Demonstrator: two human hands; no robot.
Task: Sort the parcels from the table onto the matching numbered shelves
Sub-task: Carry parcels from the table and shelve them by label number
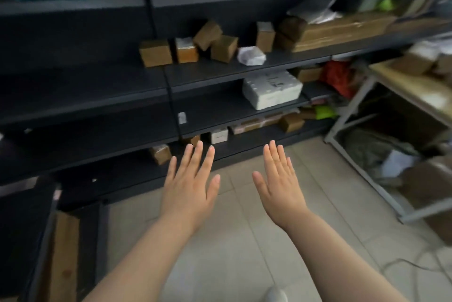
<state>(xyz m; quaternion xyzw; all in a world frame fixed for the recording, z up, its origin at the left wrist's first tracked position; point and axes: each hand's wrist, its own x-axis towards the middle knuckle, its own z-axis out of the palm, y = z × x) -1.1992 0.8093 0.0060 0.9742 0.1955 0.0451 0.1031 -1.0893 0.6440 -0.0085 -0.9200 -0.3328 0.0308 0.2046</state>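
Left hand [189,186] and right hand [278,186] are held flat and empty before the shelves [93,96]. Parcels [415,61] are seen on the tabletop [413,86], right of the shelves. Parcel number should be read before pickup; shelf numbers are too blurred here.

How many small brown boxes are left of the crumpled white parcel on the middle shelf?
4: the farthest-left box, the taped-top box beside it, the tilted box, and the last box nearest the crumpled white parcel. Others may be hidden behind.
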